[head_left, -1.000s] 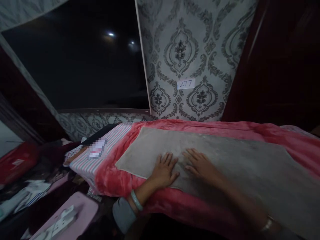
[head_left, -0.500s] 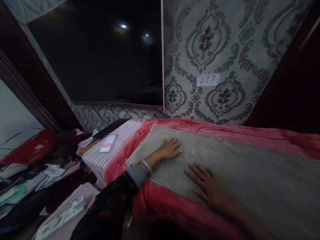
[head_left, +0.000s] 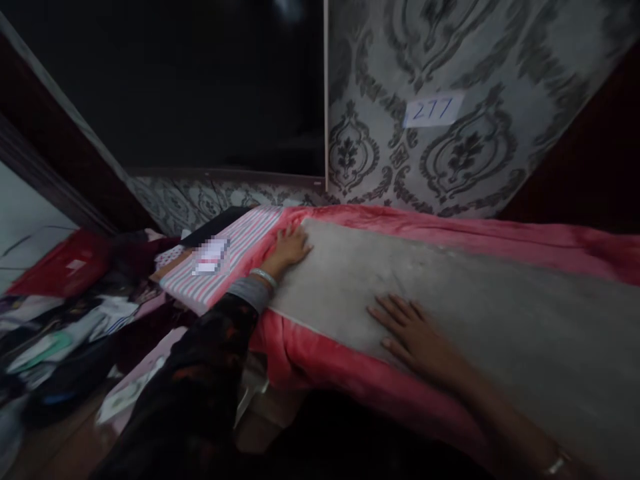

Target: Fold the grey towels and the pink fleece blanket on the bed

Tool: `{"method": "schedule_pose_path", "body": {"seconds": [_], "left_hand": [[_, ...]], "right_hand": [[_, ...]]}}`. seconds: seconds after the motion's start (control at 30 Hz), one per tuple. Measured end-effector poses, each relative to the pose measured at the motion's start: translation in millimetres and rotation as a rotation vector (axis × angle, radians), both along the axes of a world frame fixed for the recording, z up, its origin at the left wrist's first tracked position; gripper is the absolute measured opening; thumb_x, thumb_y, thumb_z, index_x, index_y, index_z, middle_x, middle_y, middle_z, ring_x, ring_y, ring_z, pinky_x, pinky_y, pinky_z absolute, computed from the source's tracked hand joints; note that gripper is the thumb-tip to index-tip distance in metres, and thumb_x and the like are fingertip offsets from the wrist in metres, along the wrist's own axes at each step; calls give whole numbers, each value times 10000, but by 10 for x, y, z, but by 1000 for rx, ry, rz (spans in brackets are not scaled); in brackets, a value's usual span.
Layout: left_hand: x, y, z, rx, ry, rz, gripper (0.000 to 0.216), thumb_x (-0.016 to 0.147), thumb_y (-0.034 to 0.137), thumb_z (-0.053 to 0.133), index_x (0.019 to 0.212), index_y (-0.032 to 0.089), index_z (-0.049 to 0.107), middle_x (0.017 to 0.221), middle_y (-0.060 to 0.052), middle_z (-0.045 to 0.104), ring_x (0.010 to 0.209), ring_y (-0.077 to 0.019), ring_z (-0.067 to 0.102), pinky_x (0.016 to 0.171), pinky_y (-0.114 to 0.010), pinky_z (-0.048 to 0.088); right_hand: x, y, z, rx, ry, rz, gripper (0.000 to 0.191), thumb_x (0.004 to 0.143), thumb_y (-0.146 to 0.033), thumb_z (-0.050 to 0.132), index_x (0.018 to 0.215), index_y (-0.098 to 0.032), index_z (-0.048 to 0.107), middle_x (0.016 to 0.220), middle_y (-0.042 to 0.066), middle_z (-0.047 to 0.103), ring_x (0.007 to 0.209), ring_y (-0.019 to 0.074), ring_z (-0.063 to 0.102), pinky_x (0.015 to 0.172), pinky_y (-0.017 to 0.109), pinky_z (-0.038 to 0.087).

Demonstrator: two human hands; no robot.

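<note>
A long grey cloth (head_left: 345,280) lies spread over a plush red-pink blanket (head_left: 320,347), which hangs down at the near side. At the cloth's far left end rests my left hand (head_left: 291,248), fingers spread and touching its edge, with a bracelet at the wrist. Further right, my right hand (head_left: 407,330) lies flat on the grey cloth with its fingers apart. Neither hand grips anything. Beyond the left hand, a striped cloth (head_left: 250,233) in pink, white and grey shows at the blanket's end.
A blurred-out item (head_left: 212,256) sits on the striped cloth. Heaped clothes (head_left: 100,320) and a red bag (head_left: 65,267) are at left. Behind hangs a large dark television (head_left: 210,87); a paper marked 277 (head_left: 433,109) is on the patterned wall.
My left hand has slid left across the grey cloth to its end. My right hand stays nearly in place on the cloth. The view has tilted downward.
</note>
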State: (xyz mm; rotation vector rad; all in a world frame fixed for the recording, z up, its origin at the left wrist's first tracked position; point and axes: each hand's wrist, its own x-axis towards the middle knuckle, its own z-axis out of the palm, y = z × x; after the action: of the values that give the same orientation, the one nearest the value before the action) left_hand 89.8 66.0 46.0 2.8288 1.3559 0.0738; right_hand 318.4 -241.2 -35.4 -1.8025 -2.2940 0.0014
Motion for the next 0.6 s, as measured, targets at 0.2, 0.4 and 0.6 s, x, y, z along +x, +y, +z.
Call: {"method": "schedule_pose_path", "body": {"seconds": [0.2,0.4,0.6], "left_hand": [[-405,-667,-357,-51,17,-358,590,1033,489,329,1587,286,310,1686,-78,245,1554,-321,179,1227,-626,159],[-924,-842,-387,-25,-153,-395,504,1025,431,386,1423,177,560,1523,-155,496,1408,-290,445,1190,-517,326],[-1203,-1043,-311,-88,-229,-522,615,924,601,572,1396,206,583,1504,-166,506,1403,-316,464,1182,-543,356]], "right_hand": [[27,-2,-56,37,-12,3,554,1051,-530,337,1587,-392,324,1661,25,250,1516,330,240,1174,644,270],[32,8,-19,8,29,-29,558,1036,-574,339,1562,-392,382,1646,18,295,1514,325,246,1180,638,258],[-69,-25,26,17,146,-9,566,1000,-601,427,1482,-320,524,1584,67,417,1450,335,368,1150,604,339]]}}
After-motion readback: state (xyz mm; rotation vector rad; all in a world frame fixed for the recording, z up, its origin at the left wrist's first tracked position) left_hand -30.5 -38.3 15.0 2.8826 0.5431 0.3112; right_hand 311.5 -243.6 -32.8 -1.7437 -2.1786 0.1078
